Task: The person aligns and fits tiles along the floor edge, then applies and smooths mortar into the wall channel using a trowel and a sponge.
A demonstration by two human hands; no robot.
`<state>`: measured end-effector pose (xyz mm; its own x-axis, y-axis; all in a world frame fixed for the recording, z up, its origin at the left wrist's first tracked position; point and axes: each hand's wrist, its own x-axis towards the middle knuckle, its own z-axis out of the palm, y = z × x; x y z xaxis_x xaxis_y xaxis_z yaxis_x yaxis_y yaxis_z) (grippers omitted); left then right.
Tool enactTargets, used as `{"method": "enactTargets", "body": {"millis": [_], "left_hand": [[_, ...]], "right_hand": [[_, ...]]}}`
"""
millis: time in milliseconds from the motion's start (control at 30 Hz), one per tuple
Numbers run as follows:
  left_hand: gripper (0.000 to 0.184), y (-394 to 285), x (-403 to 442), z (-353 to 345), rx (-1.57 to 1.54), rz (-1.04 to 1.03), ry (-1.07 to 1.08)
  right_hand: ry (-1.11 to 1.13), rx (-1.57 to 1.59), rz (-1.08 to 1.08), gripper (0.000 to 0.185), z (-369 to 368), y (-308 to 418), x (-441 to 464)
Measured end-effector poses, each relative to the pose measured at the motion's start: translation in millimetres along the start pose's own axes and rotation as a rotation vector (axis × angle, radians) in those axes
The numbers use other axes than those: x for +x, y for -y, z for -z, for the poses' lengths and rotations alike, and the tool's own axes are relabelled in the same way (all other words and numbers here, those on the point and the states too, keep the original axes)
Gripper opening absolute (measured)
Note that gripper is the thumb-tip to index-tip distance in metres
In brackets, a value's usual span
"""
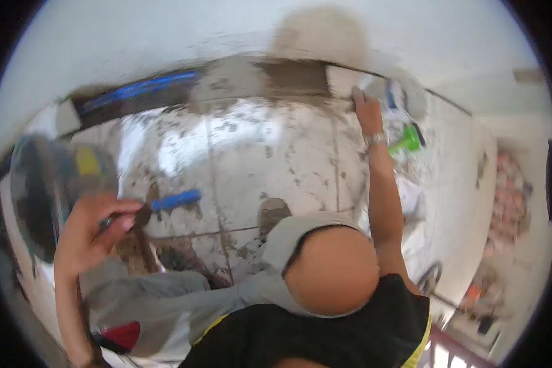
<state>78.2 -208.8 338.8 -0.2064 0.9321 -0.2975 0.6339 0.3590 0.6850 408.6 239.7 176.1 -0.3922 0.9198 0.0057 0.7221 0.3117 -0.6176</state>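
My left hand (95, 230) is closed at the lower left, its thumb and fingers pinching a dark hand tool (142, 217) too blurred to name exactly. Just right of that tool lies a blue handle-like piece (176, 200) on the floor. My right hand (367, 113) reaches far forward to the foot of the wall. Its fingers look stretched out and rest against the lower edge of a pale skirting tile (342, 81). Left of the tile, the wall base has a dark recess (297, 78) and a grey mortar-smeared patch (230, 81).
Mortar smears cover the tiled floor (245, 147). A large bucket (34, 196) stands at left. Beside my right forearm are a green tool (406, 141) and a white bag-like item (411, 197). A blue strip (138, 89) lies in the recess. Clutter (508, 196) lies far right.
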Motion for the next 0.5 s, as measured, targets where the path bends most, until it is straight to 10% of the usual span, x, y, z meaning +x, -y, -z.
{"method": "enactTargets", "body": {"millis": [167,233,300,367,500], "left_hand": [[0.019,-3.2,6.5,1.7,-0.125,0.089,-0.051],[0.019,3.9,16.1,-3.7,-0.116,0.034,-0.001],[0.019,0.9,34.0,-11.9,-0.116,-0.018,0.04],[0.019,-8.5,46.3,-19.6,-0.1,-0.039,0.133],[0.02,-23.0,56.8,-25.8,-0.073,-0.022,0.254]], "right_hand": [[-0.588,-0.667,-0.024,0.021,103.9,-222.8,-153.7],[-0.289,-0.839,-0.435,0.019,116.9,-287.6,-218.7],[0.634,-1.081,-0.545,0.035,121.1,-323.6,-234.8],[-0.052,-0.613,-0.614,0.036,92.5,-345.2,-272.1],[0.045,-0.431,-0.484,0.039,67.2,-361.9,-265.0]]}}
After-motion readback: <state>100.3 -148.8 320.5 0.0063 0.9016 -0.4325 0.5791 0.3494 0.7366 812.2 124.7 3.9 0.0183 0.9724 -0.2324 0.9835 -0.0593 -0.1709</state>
